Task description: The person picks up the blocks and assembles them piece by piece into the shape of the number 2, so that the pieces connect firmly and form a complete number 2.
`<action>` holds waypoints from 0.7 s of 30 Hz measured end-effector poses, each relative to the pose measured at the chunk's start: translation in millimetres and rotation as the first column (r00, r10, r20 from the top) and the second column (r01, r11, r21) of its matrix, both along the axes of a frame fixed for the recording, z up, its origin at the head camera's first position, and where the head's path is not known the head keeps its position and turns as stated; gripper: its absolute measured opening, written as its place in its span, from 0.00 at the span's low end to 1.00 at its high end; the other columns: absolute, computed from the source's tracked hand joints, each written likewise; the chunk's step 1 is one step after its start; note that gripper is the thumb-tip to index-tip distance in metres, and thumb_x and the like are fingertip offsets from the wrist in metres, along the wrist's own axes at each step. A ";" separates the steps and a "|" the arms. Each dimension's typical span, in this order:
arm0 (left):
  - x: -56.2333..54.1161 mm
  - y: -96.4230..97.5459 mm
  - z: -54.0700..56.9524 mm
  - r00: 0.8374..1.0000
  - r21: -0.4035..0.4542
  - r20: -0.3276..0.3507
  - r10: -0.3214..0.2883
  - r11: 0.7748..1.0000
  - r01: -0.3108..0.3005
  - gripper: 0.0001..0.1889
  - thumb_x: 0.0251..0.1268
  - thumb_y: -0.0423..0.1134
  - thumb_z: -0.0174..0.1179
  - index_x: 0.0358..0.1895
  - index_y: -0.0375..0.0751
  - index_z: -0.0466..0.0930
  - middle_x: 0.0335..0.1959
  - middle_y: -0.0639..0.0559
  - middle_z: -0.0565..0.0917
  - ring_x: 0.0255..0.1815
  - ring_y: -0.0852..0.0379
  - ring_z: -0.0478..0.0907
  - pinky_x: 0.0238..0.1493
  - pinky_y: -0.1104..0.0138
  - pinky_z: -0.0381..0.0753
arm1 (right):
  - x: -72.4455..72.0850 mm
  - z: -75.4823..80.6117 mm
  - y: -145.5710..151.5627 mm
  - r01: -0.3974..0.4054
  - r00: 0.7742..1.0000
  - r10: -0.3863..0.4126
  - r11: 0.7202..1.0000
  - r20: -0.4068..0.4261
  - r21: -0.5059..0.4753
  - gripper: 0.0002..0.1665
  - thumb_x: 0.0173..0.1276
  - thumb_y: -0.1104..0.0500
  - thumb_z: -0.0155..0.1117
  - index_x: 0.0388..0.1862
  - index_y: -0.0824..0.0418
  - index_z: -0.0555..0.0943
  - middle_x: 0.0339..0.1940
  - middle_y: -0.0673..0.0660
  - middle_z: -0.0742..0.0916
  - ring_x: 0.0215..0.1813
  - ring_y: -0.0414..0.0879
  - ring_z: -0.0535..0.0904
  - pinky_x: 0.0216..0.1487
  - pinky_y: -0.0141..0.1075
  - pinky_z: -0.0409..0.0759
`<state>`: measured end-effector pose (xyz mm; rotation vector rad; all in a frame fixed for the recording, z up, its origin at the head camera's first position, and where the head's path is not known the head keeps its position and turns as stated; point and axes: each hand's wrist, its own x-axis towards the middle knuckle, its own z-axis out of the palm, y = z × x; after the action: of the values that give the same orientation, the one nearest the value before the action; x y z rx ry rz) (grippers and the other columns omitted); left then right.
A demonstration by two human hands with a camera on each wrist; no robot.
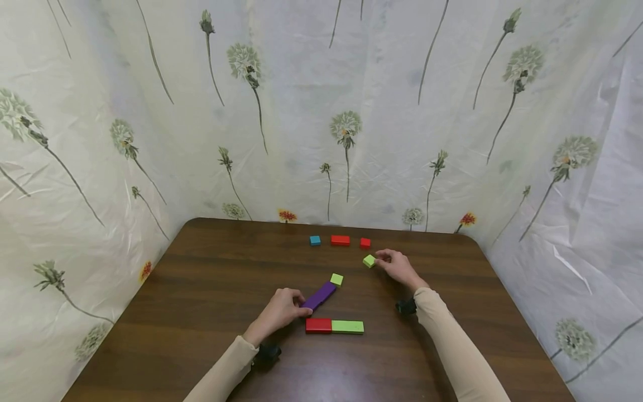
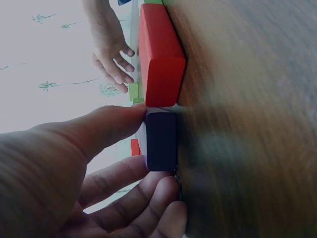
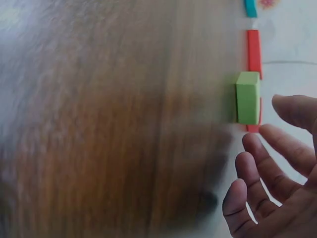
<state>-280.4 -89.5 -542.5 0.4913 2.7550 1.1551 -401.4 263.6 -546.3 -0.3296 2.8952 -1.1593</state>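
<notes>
My left hand (image 1: 280, 309) pinches the near end of a long purple block (image 1: 318, 296) between thumb and fingers; the block lies slantwise on the table. At its far end sits a small green block (image 1: 336, 280). In the left wrist view the purple block's dark end (image 2: 162, 142) shows between the thumb and fingers. Just in front lie a red block (image 1: 318, 326) and a longer green block (image 1: 348, 327), end to end. My right hand (image 1: 399, 268) is beside another small green block (image 1: 369, 261); in the right wrist view its fingers are spread, apart from that green block (image 3: 248, 99).
Along the back of the brown table (image 1: 226, 268) lie a small blue block (image 1: 315, 240), a red block (image 1: 340, 240) and a small red block (image 1: 365, 243). A flower-printed curtain (image 1: 301, 111) hangs behind the table and at both sides.
</notes>
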 end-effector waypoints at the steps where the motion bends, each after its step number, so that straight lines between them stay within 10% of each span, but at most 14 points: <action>1: 0.0 -0.1 -0.1 1.000 0.000 -0.001 0.000 1.000 0.000 0.15 0.55 0.46 0.70 0.37 0.38 0.85 0.24 0.54 0.79 0.22 0.62 0.69 0.22 0.71 0.69 | -0.8 -1.0 -0.3 0.004 1.000 -0.004 1.000 0.005 0.000 0.20 0.71 0.55 0.59 0.57 0.64 0.78 0.51 0.63 0.84 0.47 0.53 0.79 0.40 0.39 0.76; 21: 0.1 0.1 -0.4 1.000 -0.003 0.006 0.009 1.000 -0.009 0.14 0.55 0.46 0.71 0.36 0.39 0.84 0.24 0.55 0.79 0.23 0.62 0.69 0.23 0.71 0.69 | -8.5 -6.5 -8.7 0.015 1.000 -0.015 1.000 0.019 -0.007 0.16 0.69 0.56 0.63 0.51 0.63 0.82 0.49 0.64 0.85 0.43 0.51 0.79 0.37 0.37 0.76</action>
<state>-280.3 -89.4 -542.8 0.4752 2.7555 1.1527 -409.9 254.9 -552.8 -0.2961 2.8831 -1.1686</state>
